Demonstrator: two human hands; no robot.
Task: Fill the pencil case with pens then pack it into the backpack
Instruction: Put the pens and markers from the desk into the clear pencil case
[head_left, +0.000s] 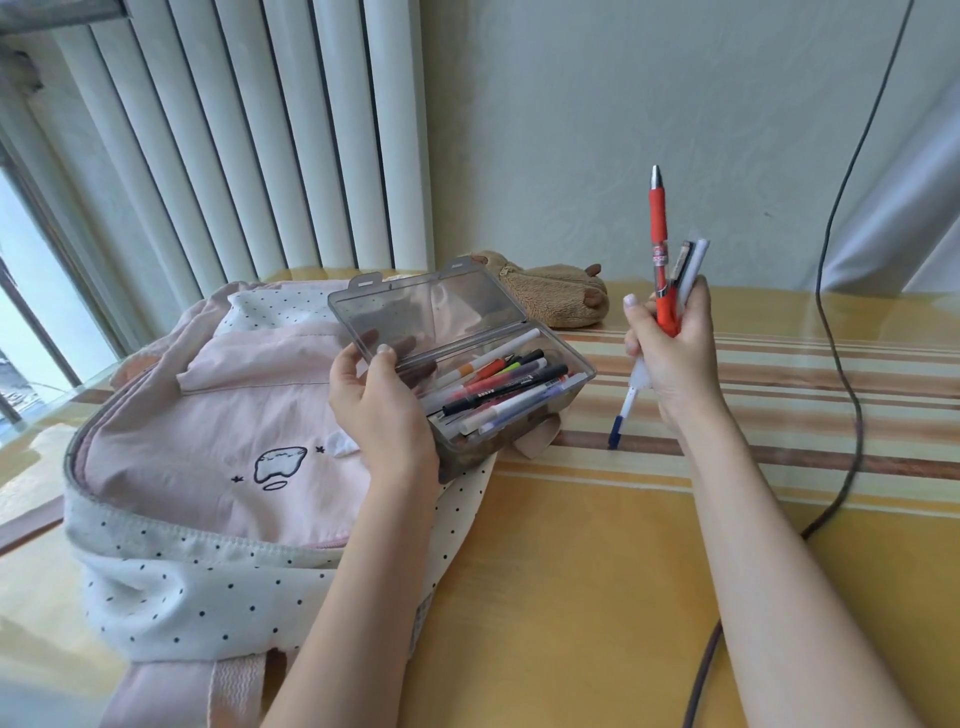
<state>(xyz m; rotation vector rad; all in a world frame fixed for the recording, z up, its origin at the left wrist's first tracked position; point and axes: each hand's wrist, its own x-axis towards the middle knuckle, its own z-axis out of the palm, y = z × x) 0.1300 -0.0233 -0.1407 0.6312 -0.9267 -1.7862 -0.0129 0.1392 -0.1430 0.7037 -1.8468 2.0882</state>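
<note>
Yellow striped table (649, 545) before white radiator (270, 130); left fingers (384, 358) clasping pencil case (467, 374), right fingers (636, 317) around pens (660, 249).

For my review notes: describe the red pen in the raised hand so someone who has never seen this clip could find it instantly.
Start at the pink backpack on the yellow table; the open pencil case rests on it. To its right, the right hand grips a small bundle of pens upright. The red pen is the tallest, with a red grip and silver tip, unlike the white and dark pens beside it.

Backpack (208, 426) bottom beyond the lower edge.
</note>
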